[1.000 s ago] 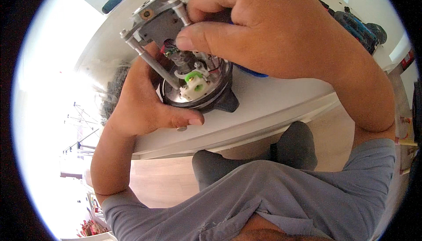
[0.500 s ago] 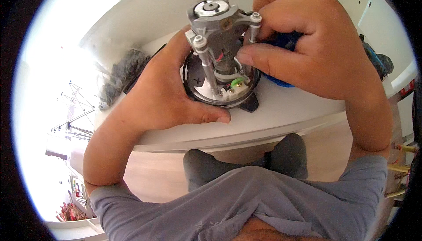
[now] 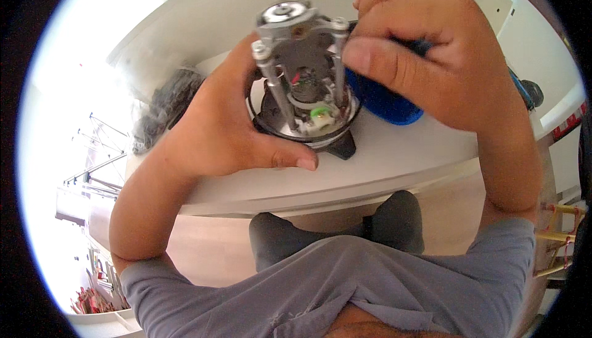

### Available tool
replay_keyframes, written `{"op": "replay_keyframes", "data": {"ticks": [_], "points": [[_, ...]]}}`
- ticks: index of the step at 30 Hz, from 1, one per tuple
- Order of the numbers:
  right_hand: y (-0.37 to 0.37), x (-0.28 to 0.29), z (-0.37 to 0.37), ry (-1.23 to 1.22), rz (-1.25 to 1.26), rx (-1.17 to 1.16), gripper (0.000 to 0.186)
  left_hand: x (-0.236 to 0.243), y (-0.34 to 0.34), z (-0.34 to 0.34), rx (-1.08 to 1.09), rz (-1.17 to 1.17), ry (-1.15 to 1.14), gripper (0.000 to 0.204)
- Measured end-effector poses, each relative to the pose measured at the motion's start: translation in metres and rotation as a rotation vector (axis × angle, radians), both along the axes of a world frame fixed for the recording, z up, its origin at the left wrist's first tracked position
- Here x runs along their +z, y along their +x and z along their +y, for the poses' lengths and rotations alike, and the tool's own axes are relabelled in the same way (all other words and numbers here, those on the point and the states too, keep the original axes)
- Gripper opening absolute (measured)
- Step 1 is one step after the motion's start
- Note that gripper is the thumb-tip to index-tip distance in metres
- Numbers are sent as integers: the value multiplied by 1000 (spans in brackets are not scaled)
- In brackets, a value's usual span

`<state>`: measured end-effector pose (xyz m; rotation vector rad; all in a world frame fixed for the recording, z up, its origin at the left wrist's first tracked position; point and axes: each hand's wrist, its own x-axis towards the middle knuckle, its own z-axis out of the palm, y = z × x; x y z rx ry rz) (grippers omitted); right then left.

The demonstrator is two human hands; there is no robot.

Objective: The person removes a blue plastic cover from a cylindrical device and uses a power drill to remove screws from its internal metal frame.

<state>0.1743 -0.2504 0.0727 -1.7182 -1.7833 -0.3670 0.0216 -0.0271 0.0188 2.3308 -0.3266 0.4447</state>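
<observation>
A motor assembly (image 3: pixel 302 60) stands on a round base with a black rim, upright and leaning slightly. It has a silver plate with a round bearing on top, metal posts, and red and green wires low down. My left hand (image 3: pixel 222 116) curves around the base from the left, thumb along its near edge and fingers hidden behind. At the right post, my right hand (image 3: pixel 425 48) is closed, with thumb and bent fingers brought together. Whatever lies between these fingertips is hidden. A blue round dish-like thing (image 3: pixel 394 107) sits under my right hand, partly covered.
The white table (image 3: pixel 407 147) has a raised back wall (image 3: pixel 228 23). Dark items in clear plastic bags (image 3: pixel 172 100) lie left of my left hand. A blue and black object (image 3: pixel 527 91) is beyond my right wrist. My knees (image 3: pixel 394 221) are below the front edge.
My right hand's thumb has drawn back from inside the assembly to the outer side of the right post. The assembly has shifted slightly left, and more of the blue dish-like thing shows.
</observation>
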Motion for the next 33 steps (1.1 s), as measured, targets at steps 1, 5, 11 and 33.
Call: {"op": "replay_keyframes", "data": {"ticks": [1, 5, 11, 33], "points": [[2, 0, 0, -1, 36, 2, 24, 1, -3, 1, 23, 14, 22, 117], [32, -10, -4, 143, 53, 211, 24, 6, -4, -4, 80, 167, -40, 109], [37, -13, -4, 296, 17, 339, 23, 3, -4, 2, 101, 272, -16, 134], [10, -6, -7, 139, -176, 107, 24, -1, 0, -4, -48, 240, -206, 104]]}}
